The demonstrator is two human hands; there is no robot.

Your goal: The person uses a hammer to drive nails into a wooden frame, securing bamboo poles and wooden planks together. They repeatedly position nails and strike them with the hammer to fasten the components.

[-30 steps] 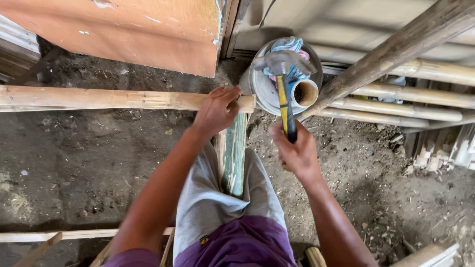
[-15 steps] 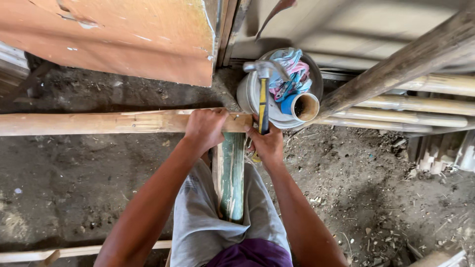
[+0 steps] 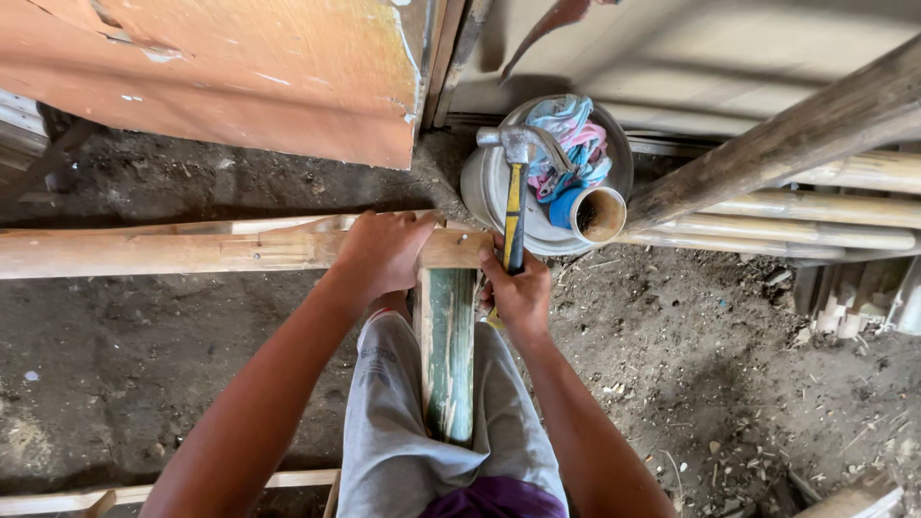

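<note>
Hammer gripped over a joint of two bamboo pieces.

The hammer (image 3: pixel 515 197) had a yellow-and-black handle and a steel claw head; it stood nearly upright in the view, head away from the person, its handle clasped low in the right hand (image 3: pixel 519 295). The split bamboo pole (image 3: pixel 173 251), pale tan, lay crosswise over the dirt, its right end pressed under the left hand (image 3: pixel 382 254). The green bamboo piece (image 3: pixel 448 353) ran lengthwise between the person's knees, its far end meeting the pole's right end just beside both hands.
</note>
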